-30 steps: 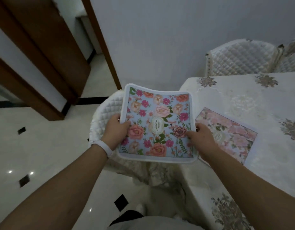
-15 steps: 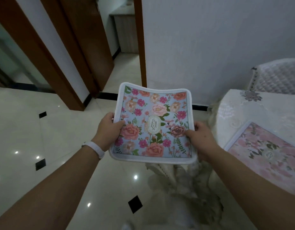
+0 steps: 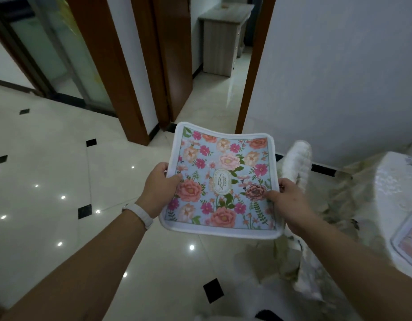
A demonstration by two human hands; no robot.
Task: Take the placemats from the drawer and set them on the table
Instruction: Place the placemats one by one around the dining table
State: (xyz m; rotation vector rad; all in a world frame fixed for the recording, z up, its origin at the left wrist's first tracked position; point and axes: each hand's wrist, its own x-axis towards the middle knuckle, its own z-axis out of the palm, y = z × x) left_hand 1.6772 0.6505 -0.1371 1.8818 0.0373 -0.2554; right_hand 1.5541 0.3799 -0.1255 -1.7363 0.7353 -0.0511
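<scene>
now over glossy floor tiles (image 3: 49,163), off the table (image 3: 390,181), both hands, left hand (image 3: 159,188) and right hand (image 3: 287,200), pinch the soft, white-edged floral placemat (image 3: 221,181).

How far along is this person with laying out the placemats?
One pink floral placemat already lies on the table at the right edge. A blue floral placemat is in hand, gripped by the left hand and right hand above the floor. It is not yet set down; any others aren't visible.
</scene>
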